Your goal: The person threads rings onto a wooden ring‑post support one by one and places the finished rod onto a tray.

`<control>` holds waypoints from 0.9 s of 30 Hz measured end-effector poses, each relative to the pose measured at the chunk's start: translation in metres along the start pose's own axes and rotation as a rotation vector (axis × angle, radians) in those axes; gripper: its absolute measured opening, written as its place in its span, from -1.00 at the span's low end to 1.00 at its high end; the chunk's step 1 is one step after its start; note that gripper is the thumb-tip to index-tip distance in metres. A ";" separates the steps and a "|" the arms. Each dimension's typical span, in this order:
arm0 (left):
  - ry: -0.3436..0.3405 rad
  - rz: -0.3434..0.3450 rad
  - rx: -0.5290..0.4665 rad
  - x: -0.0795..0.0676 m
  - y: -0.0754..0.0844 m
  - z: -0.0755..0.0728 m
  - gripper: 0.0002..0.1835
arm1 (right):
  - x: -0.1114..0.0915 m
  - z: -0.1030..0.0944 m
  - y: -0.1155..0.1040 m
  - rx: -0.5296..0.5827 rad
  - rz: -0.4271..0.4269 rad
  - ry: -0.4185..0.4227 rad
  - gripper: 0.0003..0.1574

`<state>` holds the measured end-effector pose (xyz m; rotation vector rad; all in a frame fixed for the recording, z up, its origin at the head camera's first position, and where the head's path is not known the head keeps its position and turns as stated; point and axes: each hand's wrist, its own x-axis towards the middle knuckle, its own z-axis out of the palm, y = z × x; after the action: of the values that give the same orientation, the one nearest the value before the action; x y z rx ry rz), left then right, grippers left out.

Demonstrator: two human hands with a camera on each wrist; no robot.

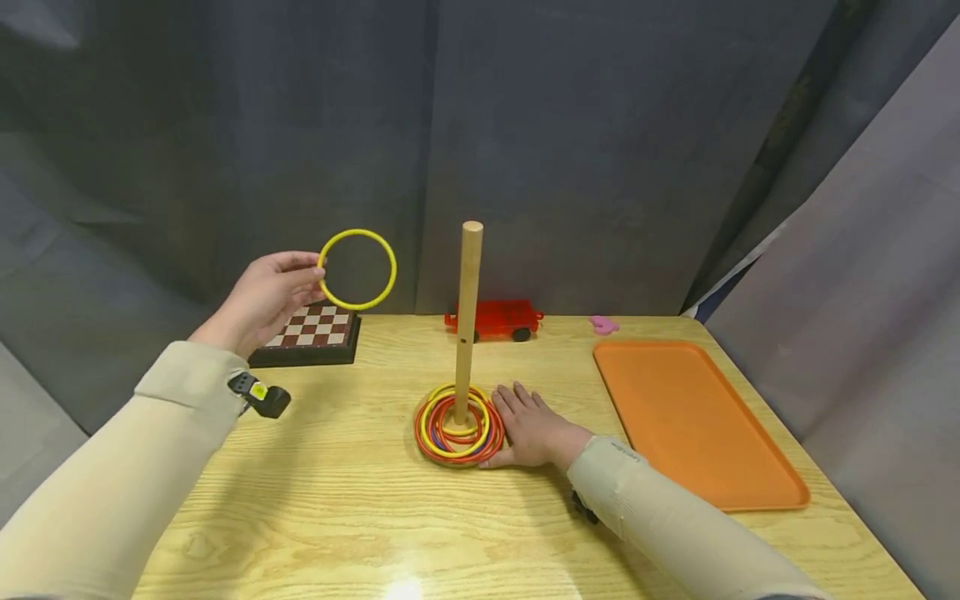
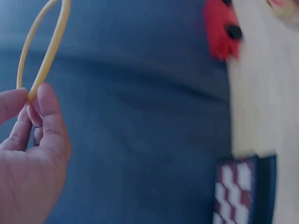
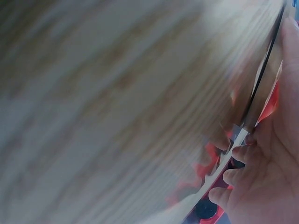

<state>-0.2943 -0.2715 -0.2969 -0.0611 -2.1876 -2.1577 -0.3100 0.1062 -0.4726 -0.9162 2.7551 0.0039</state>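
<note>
My left hand (image 1: pixel 273 292) is raised at the left and pinches a yellow ring (image 1: pixel 361 306) by its near edge, between thumb and fingertips. In the left wrist view the same ring rises thin and tilted from the fingertips. A wooden post (image 1: pixel 467 308) stands upright mid-table, with several red, yellow and blue rings (image 1: pixel 453 457) lying loosely around its foot. Close against the right side of this pile rests my right hand (image 1: pixel 536 429), fingers extended and spread, thumb toward me. The right wrist view is blurred, showing that hand's curved fingers (image 3: pixel 229 176) beside the flat edge.
A red toy wagon (image 1: pixel 504 320) sits behind the post against the dark curtain (image 1: pixel 570 150). Behind the left wrist lies a checkered board (image 1: pixel 318 327). An orange tray (image 1: pixel 697 425) is at the right, with a small pink piece (image 1: pixel 603 325) beyond it.
</note>
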 end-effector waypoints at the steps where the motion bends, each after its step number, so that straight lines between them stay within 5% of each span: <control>1: -0.013 0.013 -0.039 -0.001 0.007 0.007 -0.80 | 0.000 0.000 0.000 0.001 0.000 -0.001 0.47; 8: -0.110 0.080 -0.219 -0.004 0.045 0.052 -0.89 | 0.002 0.001 0.001 -0.009 0.006 -0.004 0.48; 15: -0.147 0.097 -0.197 -0.003 0.060 0.087 -0.88 | 0.002 0.000 0.001 -0.012 0.015 -0.005 0.48; 22: -0.181 0.046 -0.049 0.007 0.048 0.105 -0.80 | 0.001 -0.001 0.000 -0.013 0.018 -0.013 0.48; 27: -0.206 -0.030 0.114 0.010 0.015 0.107 -0.71 | 0.002 0.000 0.001 -0.015 0.019 -0.010 0.48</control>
<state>-0.3052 -0.1641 -0.2827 -0.2577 -2.4327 -2.1228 -0.3120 0.1054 -0.4728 -0.8911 2.7583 0.0317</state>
